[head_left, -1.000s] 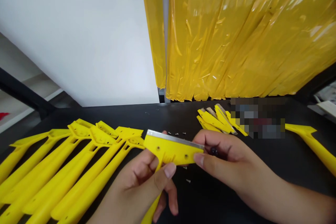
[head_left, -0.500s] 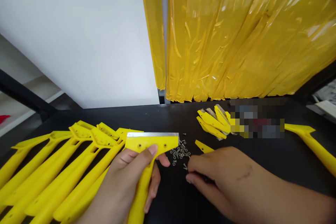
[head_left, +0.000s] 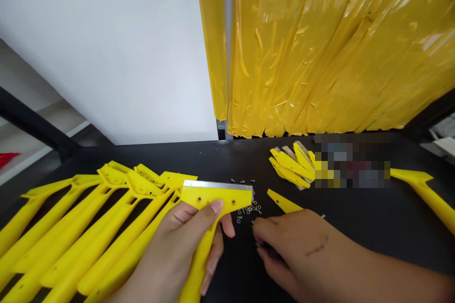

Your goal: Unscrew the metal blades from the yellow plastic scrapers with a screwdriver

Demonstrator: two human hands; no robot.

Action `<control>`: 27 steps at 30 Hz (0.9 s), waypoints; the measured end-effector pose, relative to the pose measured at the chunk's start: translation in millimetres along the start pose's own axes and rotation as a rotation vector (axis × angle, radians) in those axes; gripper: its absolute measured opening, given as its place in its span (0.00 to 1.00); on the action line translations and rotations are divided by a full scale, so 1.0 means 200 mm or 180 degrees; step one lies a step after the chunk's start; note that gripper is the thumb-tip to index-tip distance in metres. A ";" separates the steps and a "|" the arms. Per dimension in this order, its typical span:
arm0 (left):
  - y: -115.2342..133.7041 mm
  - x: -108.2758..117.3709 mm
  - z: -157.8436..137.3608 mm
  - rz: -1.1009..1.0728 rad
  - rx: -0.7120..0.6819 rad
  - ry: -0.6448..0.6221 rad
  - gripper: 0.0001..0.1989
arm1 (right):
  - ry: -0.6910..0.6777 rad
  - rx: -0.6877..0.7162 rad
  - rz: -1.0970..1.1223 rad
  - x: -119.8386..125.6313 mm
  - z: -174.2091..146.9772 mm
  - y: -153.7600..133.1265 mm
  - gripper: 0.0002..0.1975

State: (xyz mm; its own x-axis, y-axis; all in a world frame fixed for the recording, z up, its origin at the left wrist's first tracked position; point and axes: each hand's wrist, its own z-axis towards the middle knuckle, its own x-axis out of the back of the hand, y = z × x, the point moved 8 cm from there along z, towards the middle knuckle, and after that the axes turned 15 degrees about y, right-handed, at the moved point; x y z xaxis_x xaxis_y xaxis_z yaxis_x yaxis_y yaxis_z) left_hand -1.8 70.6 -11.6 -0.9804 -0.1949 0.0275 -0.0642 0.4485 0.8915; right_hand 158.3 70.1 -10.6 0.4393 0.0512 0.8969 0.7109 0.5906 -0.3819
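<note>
My left hand [head_left: 194,232] is wrapped round a yellow scraper [head_left: 213,197], its thumb pressing the head just below two screw holes. A shiny metal blade [head_left: 216,186] runs along the far edge of that head. Beside it, my right hand [head_left: 295,251] is closed with the fingertips pinched low over the black table; a small bit of metal shows at the fingers, too little to name. Small screws and nuts [head_left: 245,210] lie between the hands, partly hidden by the scraper head. Beyond my right knuckles lies a loose yellow plate [head_left: 282,201].
Several yellow scraper handles [head_left: 106,218] lie in a row at left. A pile of yellow plates [head_left: 291,165] with metal strips sits at back right, next to a blurred patch. Another yellow handle [head_left: 419,180] lies far right. A yellow plastic-wrapped panel [head_left: 302,57] stands behind the black table [head_left: 170,156].
The view has shifted slightly. My left hand and the scraper have moved a little right, covering more of the screws and nuts. My right hand has lowered slightly, fingers still closed.
</note>
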 end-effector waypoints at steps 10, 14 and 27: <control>-0.01 0.00 0.01 0.0080 0.0109 0.0039 0.25 | -0.0028 -0.0130 -0.0952 0.09 0.10 0.12 0.07; -0.01 0.00 0.01 0.0114 0.0122 0.0083 0.25 | -0.0077 -0.0128 -0.1029 0.06 0.12 0.14 0.07; -0.02 0.00 0.01 0.0131 0.0068 -0.0041 0.25 | 0.0037 -0.0143 -0.0641 0.04 0.14 0.14 0.07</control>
State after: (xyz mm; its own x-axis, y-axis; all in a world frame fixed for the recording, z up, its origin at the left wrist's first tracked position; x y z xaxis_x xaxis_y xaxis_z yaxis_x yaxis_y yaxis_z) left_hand -1.2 70.5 -14.9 -0.9846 -0.1648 0.0579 -0.0277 0.4744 0.8799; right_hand 165.3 109.3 -7.7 0.2919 -0.0737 0.9536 0.8086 0.5515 -0.2049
